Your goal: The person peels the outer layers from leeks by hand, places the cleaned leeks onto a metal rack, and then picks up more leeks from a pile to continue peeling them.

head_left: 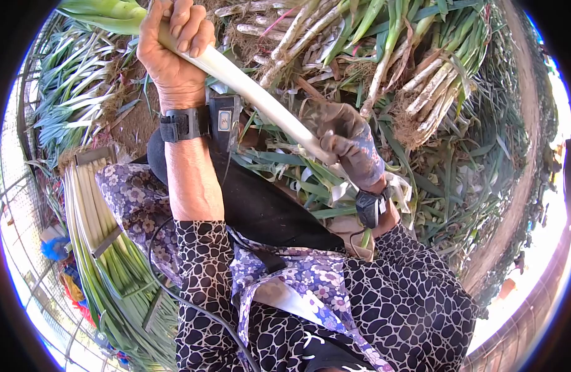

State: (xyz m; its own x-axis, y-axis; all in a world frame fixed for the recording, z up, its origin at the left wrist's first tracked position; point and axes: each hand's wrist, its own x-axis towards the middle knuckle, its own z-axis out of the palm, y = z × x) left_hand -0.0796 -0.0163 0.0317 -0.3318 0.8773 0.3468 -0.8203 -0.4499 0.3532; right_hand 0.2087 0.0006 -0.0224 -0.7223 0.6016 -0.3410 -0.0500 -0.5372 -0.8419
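Observation:
One long leek [254, 94] with a clean white stalk slants from the upper left down toward the middle right. Near its green top, my bare left hand [177, 43] has its fingers wrapped round the stalk. My right hand [352, 141], in a dirty patterned glove, is closed at the lower white end, and its fingers hide the tip. Below the stalk are leaves and peelings [310, 177]. Each wrist carries a dark strapped device.
Unpeeled leeks with roots [434, 93] lie in bundles at the upper right. More leeks [75, 87] spread at the upper left. Several clean white stalks [90, 204] rest in a metal-barred holder [94, 155] at the left. Wire mesh [16, 186] borders the left edge.

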